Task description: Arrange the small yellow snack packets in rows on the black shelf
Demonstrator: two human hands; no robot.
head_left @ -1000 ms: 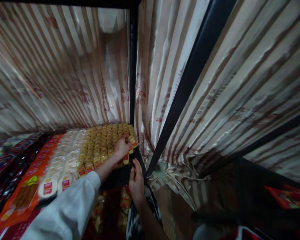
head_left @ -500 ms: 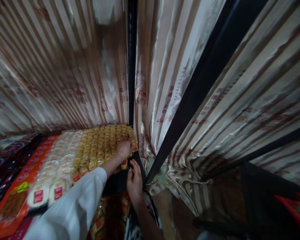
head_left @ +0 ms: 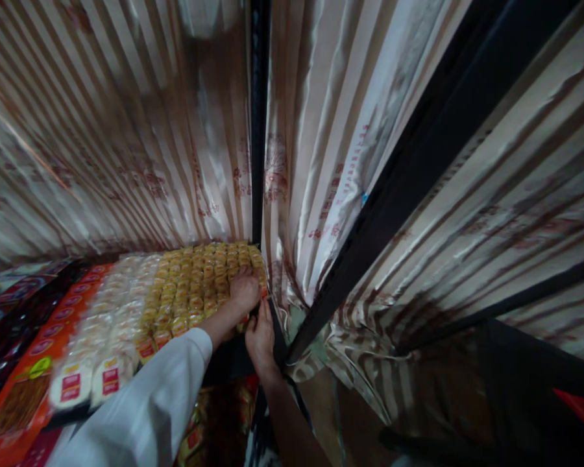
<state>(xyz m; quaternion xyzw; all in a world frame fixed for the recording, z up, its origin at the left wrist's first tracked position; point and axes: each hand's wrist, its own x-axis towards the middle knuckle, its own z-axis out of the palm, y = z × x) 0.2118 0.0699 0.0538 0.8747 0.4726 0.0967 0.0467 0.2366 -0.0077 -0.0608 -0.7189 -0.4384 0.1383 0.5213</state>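
Note:
My left hand, reaching in from a white sleeve, is curled over the right end of a block of small yellow-wrapped packets. They look like packaged snacks and stand in close rows on a dark shelf. Its fingertips are on the packets at the end row and are partly hidden. Just below, my right hand has its fingers stretched upward, touching the front of that same end row near the shelf corner. No packet shows clearly in its grasp.
White round packs with red labels, orange bags and dark packages line the shelf to the left. Dark metal posts and striped curtains rise behind. Below lie more yellow packets.
My right hand has moved up against the end row, its fingers closer to my left hand. My left hand has shifted slightly right. The view has turned a little.

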